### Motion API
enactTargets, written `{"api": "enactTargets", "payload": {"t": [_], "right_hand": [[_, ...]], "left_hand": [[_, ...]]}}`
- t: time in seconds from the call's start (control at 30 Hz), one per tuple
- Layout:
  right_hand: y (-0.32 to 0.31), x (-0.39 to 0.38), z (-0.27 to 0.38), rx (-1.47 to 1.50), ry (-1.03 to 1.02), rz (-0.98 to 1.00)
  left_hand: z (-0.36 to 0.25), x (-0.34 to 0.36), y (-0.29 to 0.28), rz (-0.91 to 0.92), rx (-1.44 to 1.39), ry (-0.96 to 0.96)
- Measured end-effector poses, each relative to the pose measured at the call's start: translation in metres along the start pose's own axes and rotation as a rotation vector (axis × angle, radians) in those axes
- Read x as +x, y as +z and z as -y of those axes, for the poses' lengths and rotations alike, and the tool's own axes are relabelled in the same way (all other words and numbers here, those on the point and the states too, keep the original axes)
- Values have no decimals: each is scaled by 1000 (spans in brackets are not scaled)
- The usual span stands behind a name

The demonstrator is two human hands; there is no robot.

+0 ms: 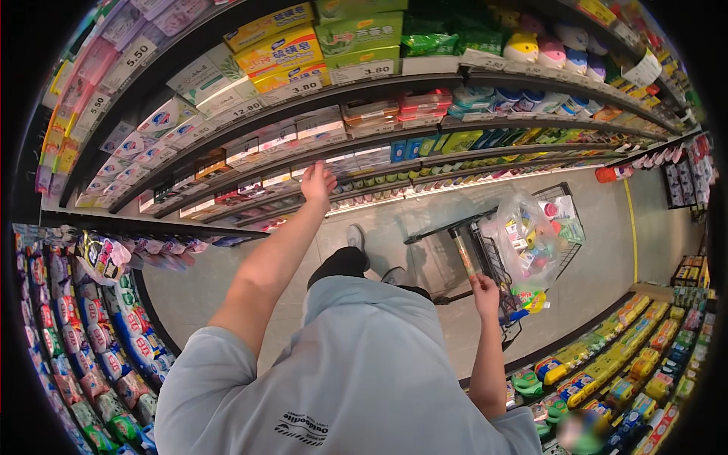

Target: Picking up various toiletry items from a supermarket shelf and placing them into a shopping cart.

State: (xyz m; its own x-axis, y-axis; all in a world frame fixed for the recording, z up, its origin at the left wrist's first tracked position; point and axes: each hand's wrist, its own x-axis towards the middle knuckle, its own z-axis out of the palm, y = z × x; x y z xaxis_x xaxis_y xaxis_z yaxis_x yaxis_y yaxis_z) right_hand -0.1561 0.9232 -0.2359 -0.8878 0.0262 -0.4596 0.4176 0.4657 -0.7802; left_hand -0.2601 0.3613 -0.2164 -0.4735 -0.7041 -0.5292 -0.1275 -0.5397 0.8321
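My left hand (318, 183) reaches out toward the lower tiers of the shelf on the left and far side. Its fingers are loosely bent and apart, with nothing visible in them. Closest to it are rows of small boxed goods (277, 136). On the right, my right hand (484, 292) is closed around the near end of the shopping cart's handle (462, 254), a slim bar with a tan printed face. Beyond the handle, the black wire cart (565, 262) carries a clear plastic bag (523, 235) of mixed goods and a green-yellow package (529, 300).
Stacked yellow soap boxes (280, 57) and green soap boxes (360, 42) fill the upper shelf. Bagged detergents (98, 334) line the left rear. Yellow bottles (584, 387) stand on the right rear shelf. Grey floor (379, 227) runs between them, with a yellow line (633, 227) at right.
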Motion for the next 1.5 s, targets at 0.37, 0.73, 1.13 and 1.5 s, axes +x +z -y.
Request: {"api": "enactTargets", "payload": {"t": [0.37, 0.73, 1.13, 1.5], "right_hand": [[122, 2, 140, -81, -487, -78], [269, 63, 297, 58, -517, 403], [297, 56, 333, -55, -812, 173], [280, 66, 265, 346, -337, 328]], "left_hand": [[-2, 15, 0, 165, -9, -51], [-10, 7, -10, 262, -68, -19], [-29, -8, -29, 349, -39, 1], [-62, -34, -47, 636, 437, -192]]}}
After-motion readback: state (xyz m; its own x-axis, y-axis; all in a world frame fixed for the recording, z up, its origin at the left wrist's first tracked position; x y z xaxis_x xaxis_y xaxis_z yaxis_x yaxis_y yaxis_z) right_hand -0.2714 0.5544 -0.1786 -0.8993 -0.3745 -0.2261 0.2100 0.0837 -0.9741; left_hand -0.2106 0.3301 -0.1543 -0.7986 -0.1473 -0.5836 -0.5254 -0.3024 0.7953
